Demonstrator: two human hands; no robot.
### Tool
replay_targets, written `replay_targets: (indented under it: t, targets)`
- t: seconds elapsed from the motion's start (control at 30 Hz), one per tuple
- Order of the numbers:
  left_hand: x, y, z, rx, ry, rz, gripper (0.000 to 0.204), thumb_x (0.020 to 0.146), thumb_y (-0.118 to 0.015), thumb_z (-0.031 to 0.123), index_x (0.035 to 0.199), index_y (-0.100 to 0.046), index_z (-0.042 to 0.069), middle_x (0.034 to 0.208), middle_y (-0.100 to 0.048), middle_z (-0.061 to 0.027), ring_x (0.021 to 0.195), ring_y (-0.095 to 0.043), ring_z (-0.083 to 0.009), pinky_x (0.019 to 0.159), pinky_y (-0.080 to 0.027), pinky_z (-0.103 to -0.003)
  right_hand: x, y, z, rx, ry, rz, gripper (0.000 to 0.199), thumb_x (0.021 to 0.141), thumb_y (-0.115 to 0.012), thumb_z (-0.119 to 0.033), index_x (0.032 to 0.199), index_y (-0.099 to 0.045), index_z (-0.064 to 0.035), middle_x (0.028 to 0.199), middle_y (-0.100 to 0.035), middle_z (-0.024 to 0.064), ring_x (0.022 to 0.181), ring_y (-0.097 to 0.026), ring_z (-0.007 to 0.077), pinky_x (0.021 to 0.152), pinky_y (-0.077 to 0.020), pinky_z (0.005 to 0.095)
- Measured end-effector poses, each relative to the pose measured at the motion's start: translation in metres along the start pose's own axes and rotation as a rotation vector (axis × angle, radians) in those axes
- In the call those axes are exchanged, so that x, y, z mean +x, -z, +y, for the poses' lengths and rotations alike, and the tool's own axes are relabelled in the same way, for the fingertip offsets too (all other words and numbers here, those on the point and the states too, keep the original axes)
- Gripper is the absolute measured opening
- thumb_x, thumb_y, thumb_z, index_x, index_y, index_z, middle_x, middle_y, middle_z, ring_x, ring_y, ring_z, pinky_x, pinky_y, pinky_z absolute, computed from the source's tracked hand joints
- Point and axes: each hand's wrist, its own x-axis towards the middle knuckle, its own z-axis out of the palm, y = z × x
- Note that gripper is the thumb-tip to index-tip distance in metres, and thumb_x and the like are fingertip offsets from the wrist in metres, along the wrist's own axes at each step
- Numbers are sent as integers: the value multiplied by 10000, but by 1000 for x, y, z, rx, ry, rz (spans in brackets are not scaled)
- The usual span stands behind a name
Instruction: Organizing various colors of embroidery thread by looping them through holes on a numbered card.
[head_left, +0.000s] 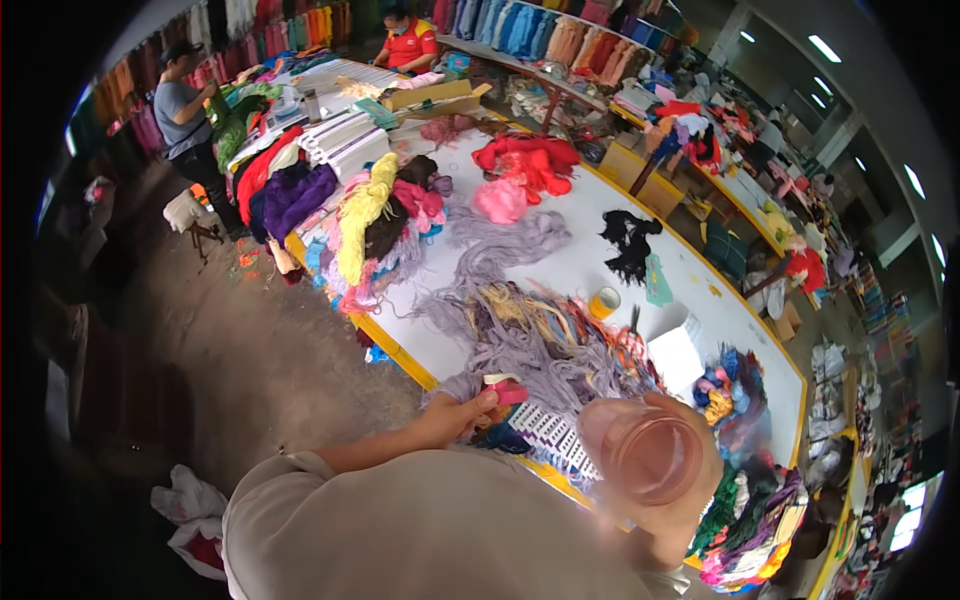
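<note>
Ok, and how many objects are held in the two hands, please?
2: a pink cap-like piece in the left hand, and a pinkish see-through container in the right hand. Something small could be hidden inside a grip.

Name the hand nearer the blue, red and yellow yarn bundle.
Right. The right hand is just to the near left of the bundle; the left hand is farther left, past the jar.

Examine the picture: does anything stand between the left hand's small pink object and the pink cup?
Nothing visible stands between the small pink object in the left hand and the translucent pink cup in the right hand. The purple-and-white patterned sheet seen between them appears to lie lower, on the table.
</note>
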Motion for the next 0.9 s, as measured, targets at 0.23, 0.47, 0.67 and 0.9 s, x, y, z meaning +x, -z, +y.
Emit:
replay_targets:
  t: [0.23, 0.47, 0.67, 0.9]
  targets:
    - [2, 4, -5, 28, -19, -39, 387, 898, -632, 374, 1135, -573, 74, 813, -656, -48, 534, -409, -51, 464, -297, -195, -6, -3, -8, 35, -111, 35, 647, 466, -804, -214, 1045, -625, 12, 1007, -665, 120, 886, -653, 262, 870, -483, 361]
    - [3, 9, -27, 31, -3, 60, 379, 888, -640, 446, 946, -655, 71, 552, -420, 59, 480, -326, -36, 451, -209, -223, -8, -6, 5, 10, -18, 5, 732, 468, -834, -300, 1086, -596, 11, 983, -653, 135, 869, -655, 280, 821, -505, 372]
    - [-5, 4, -9, 25, -37, 17, 416, 884, -637, 465, 1062, -622, 90, 705, -572, 13, 550, -406, -34, 471, -287, -207, -12, -4, 10, -27, 6, -3, 737, 489, -847, -328, 1094, -591, 9, 989, -649, 131, 862, -654, 277, 791, -516, 369]
    - [-12, -3, 2, -37, 74, 34, 410, 892, -635, 449, 1132, -615, 118, 711, -564, 13, 575, -410, -34, 493, -282, -209, -17, -7, 16, 14, -46, -4, 847, 476, -872, -419, 1137, -577, 21, 1027, -647, 152, 890, -657, 284, 791, -528, 373]
